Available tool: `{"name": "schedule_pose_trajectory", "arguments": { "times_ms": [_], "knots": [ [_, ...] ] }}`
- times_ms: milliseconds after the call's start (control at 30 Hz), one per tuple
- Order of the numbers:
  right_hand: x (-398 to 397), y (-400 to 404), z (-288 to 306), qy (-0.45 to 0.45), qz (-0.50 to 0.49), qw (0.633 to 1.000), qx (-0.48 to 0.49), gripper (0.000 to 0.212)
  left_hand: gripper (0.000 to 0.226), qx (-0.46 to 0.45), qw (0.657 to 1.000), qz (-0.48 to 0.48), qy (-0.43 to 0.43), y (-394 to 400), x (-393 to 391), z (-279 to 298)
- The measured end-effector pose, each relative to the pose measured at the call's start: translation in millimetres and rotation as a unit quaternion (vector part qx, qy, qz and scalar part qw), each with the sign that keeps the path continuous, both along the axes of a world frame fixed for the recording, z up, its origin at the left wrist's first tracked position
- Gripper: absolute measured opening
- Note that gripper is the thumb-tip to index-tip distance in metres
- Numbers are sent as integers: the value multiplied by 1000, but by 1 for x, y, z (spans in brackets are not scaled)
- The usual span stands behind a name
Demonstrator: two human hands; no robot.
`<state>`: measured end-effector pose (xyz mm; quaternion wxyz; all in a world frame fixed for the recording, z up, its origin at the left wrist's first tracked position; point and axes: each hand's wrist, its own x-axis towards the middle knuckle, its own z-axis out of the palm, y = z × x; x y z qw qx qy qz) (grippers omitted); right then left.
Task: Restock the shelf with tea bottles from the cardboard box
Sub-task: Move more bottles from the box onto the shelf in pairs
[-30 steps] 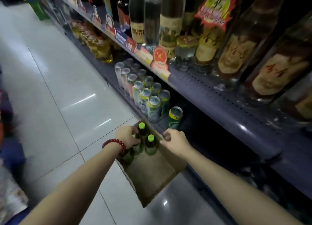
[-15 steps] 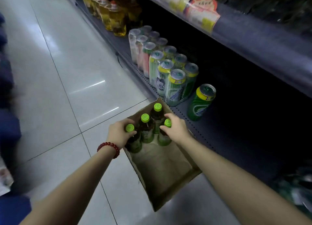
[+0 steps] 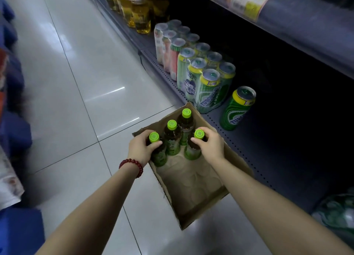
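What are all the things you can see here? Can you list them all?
tea bottles: four, dark with green caps, upright in the box's far end
cardboard box: one, brown, on the floor by the shelf
lone can: one, green, bottom shelf
can packs: wrapped, green and pink, bottom shelf
yellow bottles: several, farther along the shelf
bead bracelet: one, red, left wrist
left hand: grip on the near-left bottle
right hand: grip on the right bottle

Bottles [image 3: 172, 138] in box [image 3: 193, 185], beside shelf [image 3: 268, 159]
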<state>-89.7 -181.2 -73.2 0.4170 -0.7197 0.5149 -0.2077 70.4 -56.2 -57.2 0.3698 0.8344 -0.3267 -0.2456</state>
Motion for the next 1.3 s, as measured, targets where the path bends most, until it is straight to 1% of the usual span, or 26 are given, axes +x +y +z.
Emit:
{"name": "schedule_pose_trajectory", "arguments": {
  "times_ms": [100,200,300,467,567,667,900,1033,1133,1267,1300],
  "knots": [
    [-6,7,23,-11,11,1000,-7,33,31,-22,999,24,38,7,-2,19],
    [-12,16,56,-21,27,999,-10,30,26,-26,999,21,34,14,-7,54],
    [-16,25,103,-46,27,999,9,28,25,-30,999,9,25,20,-15,102],
    [-22,42,195,-62,47,997,14,29,28,-46,998,9,42,30,-29,199],
    [-27,53,261,-64,52,997,14,23,31,-46,998,-5,35,35,-39,269],
    [-34,62,337,-85,50,995,7,21,31,-52,998,-14,38,37,-48,350],
    [-58,67,528,-95,70,993,-25,29,31,-83,995,-32,40,37,-77,531],
    [-78,70,632,-125,72,988,-52,26,32,-103,993,-54,16,32,-100,627],
    [-95,73,700,-133,68,987,-54,23,28,-114,991,-65,6,31,-112,690],
    [-117,80,776,-136,74,985,-74,26,39,-145,984,-96,25,36,-120,757],
    [-121,83,791,-130,72,985,-84,27,35,-151,982,-107,19,37,-122,772]
  ]
}}
